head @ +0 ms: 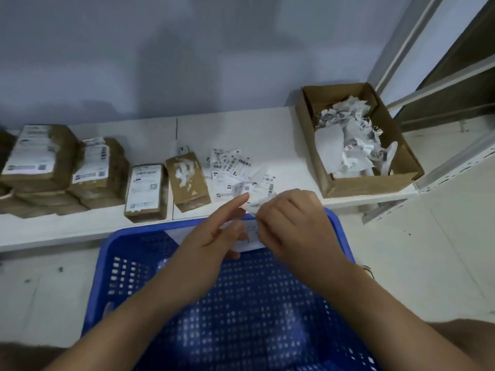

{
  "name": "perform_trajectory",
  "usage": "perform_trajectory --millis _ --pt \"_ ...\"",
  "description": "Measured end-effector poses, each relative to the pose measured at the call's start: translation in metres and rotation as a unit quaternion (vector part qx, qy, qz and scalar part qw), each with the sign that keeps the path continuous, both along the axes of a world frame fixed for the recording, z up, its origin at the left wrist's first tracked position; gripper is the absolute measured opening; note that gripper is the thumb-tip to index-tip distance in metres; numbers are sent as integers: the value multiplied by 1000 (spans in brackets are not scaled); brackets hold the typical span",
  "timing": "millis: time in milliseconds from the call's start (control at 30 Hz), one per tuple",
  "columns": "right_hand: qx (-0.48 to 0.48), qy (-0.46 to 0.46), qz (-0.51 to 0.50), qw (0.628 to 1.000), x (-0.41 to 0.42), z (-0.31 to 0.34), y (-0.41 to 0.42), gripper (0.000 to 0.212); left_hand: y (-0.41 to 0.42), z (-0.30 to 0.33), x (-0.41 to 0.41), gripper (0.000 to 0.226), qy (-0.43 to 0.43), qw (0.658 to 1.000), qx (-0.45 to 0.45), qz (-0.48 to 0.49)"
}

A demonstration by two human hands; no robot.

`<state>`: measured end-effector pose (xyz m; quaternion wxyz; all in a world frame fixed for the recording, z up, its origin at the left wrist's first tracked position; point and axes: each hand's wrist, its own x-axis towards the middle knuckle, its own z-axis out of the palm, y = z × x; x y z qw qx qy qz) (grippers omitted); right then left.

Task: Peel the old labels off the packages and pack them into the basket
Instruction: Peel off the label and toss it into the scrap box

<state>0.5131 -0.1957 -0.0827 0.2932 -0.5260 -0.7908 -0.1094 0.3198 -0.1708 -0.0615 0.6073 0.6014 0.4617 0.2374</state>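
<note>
**Label coming off over the basket**

Pale wall and a low white shelf (241,129) fill the head view, with tiled floor to the right. At ten o'clock on the shelf sit stacks of brown packages (40,159) with white labels on top, presumably waiting their turn. Toward the centre lie one labelled package (146,191) and, just beside it, a package with torn label remnants (187,180). At twelve o'clock from the hands a loose pile of peeled labels (235,167) is spread on the shelf, probably dropped within easy reach.

At two o'clock an open cardboard box (401,167) holds crumpled label waste (348,140), apparently serving as the scrap bin.

Below the shelf edge stands the blue basket (112,250), its mesh floor bare across most of what shows. Both hands work above its far rim. The left hand (214,242) steadies a white-faced package (249,243), fingers (238,203) mostly straight, forefinger pointing up. The right hand (289,220) has its fingers curled and pinching a strip of label (253,204), probably pulling it away. Holding the package over the basket likely lets it drop straight in once stripped.
</note>
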Motion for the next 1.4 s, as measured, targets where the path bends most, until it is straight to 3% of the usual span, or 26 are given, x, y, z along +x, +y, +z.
perform_trajectory --millis 167,433,633,767,933,1100,1233,1400 --pt "-19 -17 48 999 -28 -23 -4 10 -4 -16 -28 53 -9 996 -41 78" --pt "-26 -36 66 997 -33 -36 0 4 -1 -34 -25 33 -18 982 -125 138" --pt "-17 -42 67 997 -33 -41 0 4 8 -35 -24 31 -131 947 -255 146" --pt "-8 -43 70 997 -35 -41 0 5 11 -33 -19 32 -142 949 -248 134" --pt "-46 -38 58 997 -38 -43 -1 10 9 -30 -13 41 -92 956 -167 223" --pt "-151 60 74 984 -35 -35 4 26 3 -26 -12 46 -54 967 -52 245" --pt "-259 167 69 949 -23 -29 7 40 2 -25 -15 52 -56 962 -4 265" --pt "-309 366 -27 877 -26 -16 14 22 4 -22 -15 49 -52 965 -6 258"
